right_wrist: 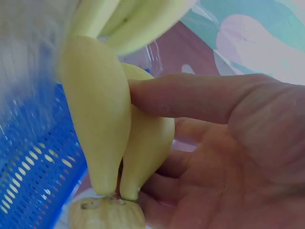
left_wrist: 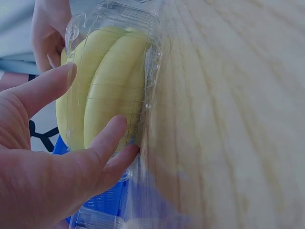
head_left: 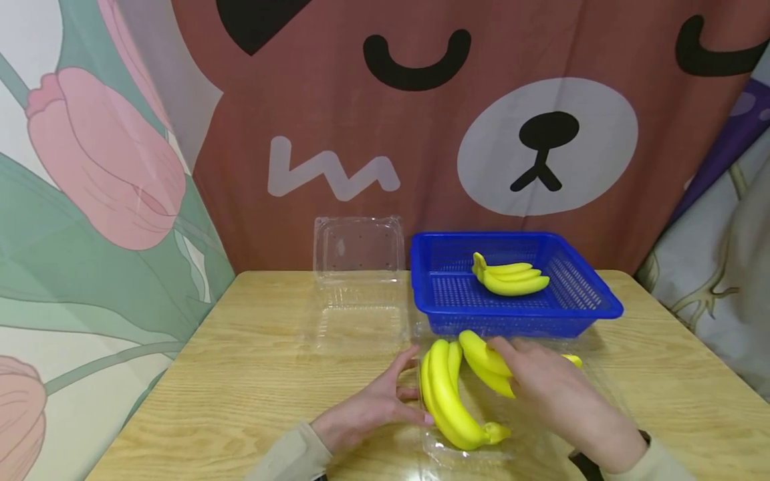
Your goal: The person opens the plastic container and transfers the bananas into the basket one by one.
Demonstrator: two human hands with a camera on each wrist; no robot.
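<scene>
A clear plastic container (head_left: 460, 455) stands at the front of the table with one bunch of bananas (head_left: 444, 391) along its left side. My left hand (head_left: 385, 399) rests against that side, fingers spread; in the left wrist view its fingertips (left_wrist: 116, 126) touch the clear wall. My right hand (head_left: 550, 381) grips a second bunch of bananas (head_left: 481, 361) over the container's right part. In the right wrist view the thumb (right_wrist: 186, 95) presses on this bunch (right_wrist: 95, 114), its cut stem end below, while the other fingers are partly hidden behind it.
A blue plastic basket (head_left: 511, 312) stands behind the container, with another banana bunch (head_left: 514, 280) inside. To its left, an open clear container (head_left: 359, 250) sits with its lid raised. Patterned curtains (head_left: 421, 133) hang behind the wooden table (head_left: 240, 374).
</scene>
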